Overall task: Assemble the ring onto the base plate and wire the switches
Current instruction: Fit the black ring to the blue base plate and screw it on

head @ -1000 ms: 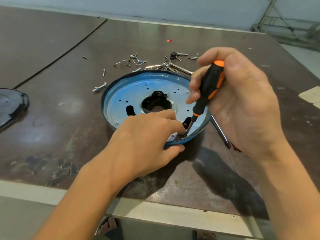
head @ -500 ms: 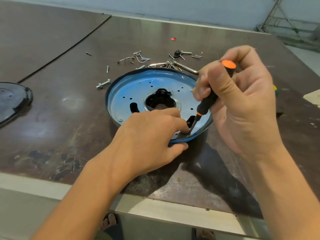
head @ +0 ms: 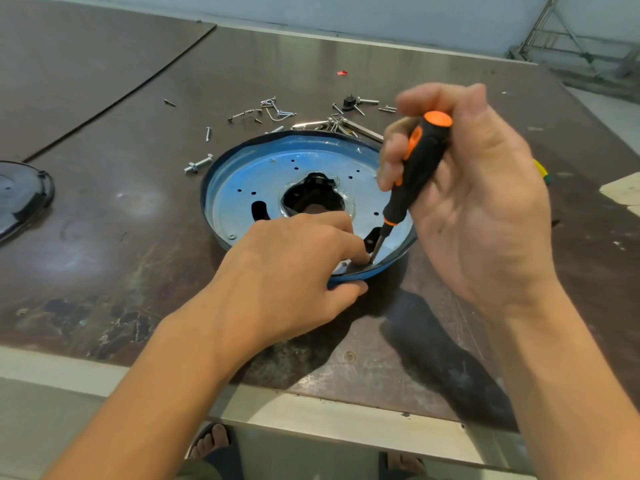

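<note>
The left hand (head: pixel 284 275) lies over the near edge of the blue plate (head: pixel 242 188), which sits flat on the desk (head: pixel 104 244). Its thumb (head: pixel 349 289) is pressed against the outside of the rim, and its curled fingers (head: pixel 360 259) press down just inside, so the rim is pinched between them. The tip of the screwdriver (head: pixel 420 161) stands right beside that fingertip, on the plate's floor next to a dark slot. The right hand (head: pixel 485 209) holds the black-and-orange handle, tilted away from the person, with fingers curled round its far side and the palm facing the camera.

Half a second ago the thumb lay across the handle and hid most of it; now the handle is bare on the near side. The tip and the left hand have kept their places.

The left hand hides the near part of the plate, and whatever the tip rests on cannot be made out. A black lid (head: pixel 20 195) lies at the left edge. Beyond the plate are a bolt (head: pixel 198 163), scattered screws (head: pixel 277 112) and a red scrap (head: pixel 341 73).
</note>
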The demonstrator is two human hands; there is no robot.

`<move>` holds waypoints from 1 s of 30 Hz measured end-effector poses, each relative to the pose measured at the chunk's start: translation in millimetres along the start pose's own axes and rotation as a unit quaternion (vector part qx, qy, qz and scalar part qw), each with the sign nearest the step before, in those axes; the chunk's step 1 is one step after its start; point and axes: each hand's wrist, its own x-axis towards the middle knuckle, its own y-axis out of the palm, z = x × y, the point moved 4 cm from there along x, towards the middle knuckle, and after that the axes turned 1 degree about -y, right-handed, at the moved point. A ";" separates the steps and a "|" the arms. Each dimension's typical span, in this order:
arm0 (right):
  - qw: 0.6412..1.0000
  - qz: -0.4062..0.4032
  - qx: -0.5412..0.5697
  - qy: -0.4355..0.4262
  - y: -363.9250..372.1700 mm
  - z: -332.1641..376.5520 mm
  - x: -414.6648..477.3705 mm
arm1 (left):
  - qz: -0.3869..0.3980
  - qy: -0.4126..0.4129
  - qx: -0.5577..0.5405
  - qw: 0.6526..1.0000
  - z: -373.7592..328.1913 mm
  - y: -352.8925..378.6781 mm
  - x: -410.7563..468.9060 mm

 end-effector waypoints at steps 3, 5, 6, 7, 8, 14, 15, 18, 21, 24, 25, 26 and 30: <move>0.999 0.030 -0.016 0.008 1.1 -0.3 -2.5 | 0.001 -0.001 0.001 1.000 0.7 0.1 -0.1; 0.998 0.022 -0.062 -0.011 2.2 0.0 -2.9 | 0.001 0.002 0.001 1.000 0.6 0.4 0.6; 0.997 0.003 -0.071 -0.023 1.4 0.6 -2.2 | 0.000 0.002 0.000 1.000 0.5 0.5 1.0; 0.997 -0.008 -0.070 -0.031 0.7 1.0 -1.7 | 0.000 0.002 -0.001 1.000 0.4 0.4 1.1; 0.997 -0.012 -0.065 -0.032 0.6 0.7 -0.6 | -0.001 0.002 -0.001 1.000 0.3 0.4 0.9; 1.000 0.019 0.020 0.014 4.7 -1.8 -0.2 | -0.008 0.005 0.001 1.000 0.5 -0.3 0.0; 1.000 0.026 0.006 0.011 6.5 -1.1 -1.1 | -0.009 0.006 0.000 1.000 0.5 -0.4 0.0; 0.998 0.011 -0.059 -0.023 7.5 0.2 -2.4 | -0.006 0.005 0.001 1.000 1.0 -0.1 -0.3; 0.997 -0.021 -0.064 -0.027 4.0 1.2 -0.5 | -0.006 0.002 -0.002 1.000 1.3 -0.2 -0.2; 1.000 -0.008 0.001 0.003 6.5 -0.2 -1.5 | -0.008 -0.002 0.001 1.000 1.1 -1.3 -0.3; 1.000 0.000 0.018 0.011 5.5 -0.6 -2.1 | -0.007 -0.003 0.002 1.000 1.2 -1.3 -0.5; 1.000 0.010 0.022 0.008 6.1 -0.3 -2.6 | -0.008 -0.003 0.002 1.000 1.5 -1.5 -0.8; 0.999 -0.005 -0.050 -0.016 6.2 2.7 -2.5 | -0.006 -0.003 -0.003 1.000 1.3 -1.5 -1.3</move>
